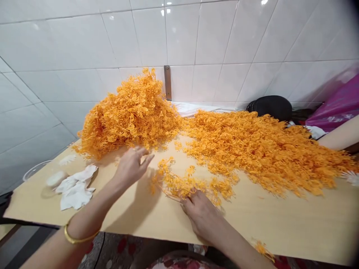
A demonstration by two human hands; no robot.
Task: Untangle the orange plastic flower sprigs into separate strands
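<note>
The right hand [200, 213] is curled closed, thumb against fingers, and seems to pinch the sprig [179, 183] by its thin stems; the fingers hide how firm the hold is. The left hand [133, 164] is half open, thumb spread away from the fingers, with nothing visible in it; it is just in front of the heap [134, 116], and whether it touches the table [294, 224] I cannot tell. The sprig lies on the table to the right of the left hand, in the space before the heap and the pile [258, 149]; a bare length of stem shows just left of the right fingertips.

The pinch is best made on that bare stem, not on the frilly heads, which look easy to crush; the free left hand can steady the loose end, so that branches are teased apart rather than tugged. The fine tips probably snag on one another; with the pile so near on the right, a small lift before any sideways pull should prevent dragging more along. The right forearm needs care around the stray piece [263, 249] near the front edge; the left should clear the tissue [75, 190].
</note>
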